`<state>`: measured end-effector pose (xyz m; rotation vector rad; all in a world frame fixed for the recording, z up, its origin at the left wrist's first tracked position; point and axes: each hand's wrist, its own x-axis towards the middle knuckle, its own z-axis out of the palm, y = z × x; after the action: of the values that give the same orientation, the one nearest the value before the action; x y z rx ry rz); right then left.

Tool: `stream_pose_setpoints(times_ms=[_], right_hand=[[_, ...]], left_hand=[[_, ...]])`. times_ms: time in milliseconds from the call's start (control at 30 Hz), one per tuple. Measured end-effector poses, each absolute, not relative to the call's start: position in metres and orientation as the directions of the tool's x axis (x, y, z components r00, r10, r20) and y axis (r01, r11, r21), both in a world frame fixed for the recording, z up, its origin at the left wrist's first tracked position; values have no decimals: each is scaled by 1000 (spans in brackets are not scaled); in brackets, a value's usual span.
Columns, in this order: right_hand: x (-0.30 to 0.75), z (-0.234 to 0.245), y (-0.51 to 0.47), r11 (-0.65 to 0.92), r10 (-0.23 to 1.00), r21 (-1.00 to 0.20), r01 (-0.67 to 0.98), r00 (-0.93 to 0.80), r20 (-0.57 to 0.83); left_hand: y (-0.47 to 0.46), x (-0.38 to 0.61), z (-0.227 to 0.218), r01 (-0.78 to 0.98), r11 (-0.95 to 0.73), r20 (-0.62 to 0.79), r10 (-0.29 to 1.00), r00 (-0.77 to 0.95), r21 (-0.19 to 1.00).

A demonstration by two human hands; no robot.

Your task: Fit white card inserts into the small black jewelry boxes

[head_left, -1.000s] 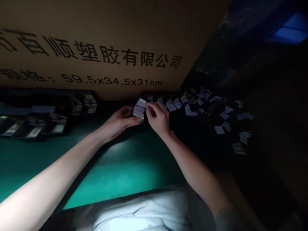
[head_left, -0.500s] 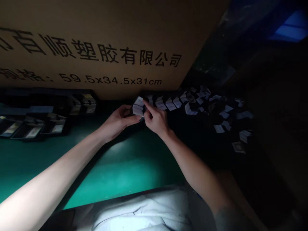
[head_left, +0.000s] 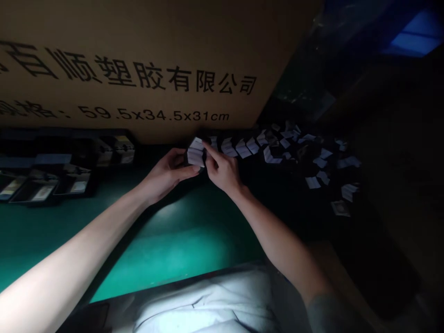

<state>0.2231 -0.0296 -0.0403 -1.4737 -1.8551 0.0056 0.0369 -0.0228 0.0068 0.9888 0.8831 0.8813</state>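
Note:
My left hand (head_left: pixel 165 173) is curled around a small stack of white folded paper slips (head_left: pixel 195 152), thumb under it and fingers behind. My right hand (head_left: pixel 222 171) meets the stack from the right; its forefinger lies across the stack's top edge and the other fingers are bent against its side. Both hands hover just over the green table mat (head_left: pixel 173 249), close to the foot of a big cardboard box (head_left: pixel 138 60). Several more loose white slips (head_left: pixel 277 148) lie scattered on a dark surface to the right of my hands.
The cardboard box with printed black characters fills the back. Black trays (head_left: pixel 52 175) holding small parts sit at the left on the mat. The right side is very dark. My light-coloured clothing (head_left: pixel 208 305) shows at the bottom edge.
My right forefinger has slid up from the stack's side to its top edge. Both hands and the stack have shifted slightly left and toward the box.

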Motion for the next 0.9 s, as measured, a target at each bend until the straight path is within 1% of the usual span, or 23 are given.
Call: stream_pose_setpoints(times_ms=[100,233,400,533,667,767,900], right_hand=[[223,-39,-29,330,820,-454,828,-13,573],[224,-37,-30,363,808,-445,819,-39,588],[225,-39,-30,378,827,-440,815,-84,555],[227,-39,-30,416,821,-440,796,-120,559],[228,-35,-32,396,850,-456,797,-130,511],[227,-33,-33,378,863,-436,817,-141,485],[227,-32,-33,370,861,-395,841,-151,486]], left_hand=[[-23,38,6,-166,282,-206,907,368,945],[-22,37,2,-91,222,-174,912,372,971],[-22,34,-2,33,113,-117,902,415,993],[-23,33,-2,88,61,-93,894,439,994],[-24,33,-1,141,-11,-54,892,450,990],[-25,34,-1,160,-44,-33,892,451,986],[-25,34,0,182,-50,-38,891,452,982]])
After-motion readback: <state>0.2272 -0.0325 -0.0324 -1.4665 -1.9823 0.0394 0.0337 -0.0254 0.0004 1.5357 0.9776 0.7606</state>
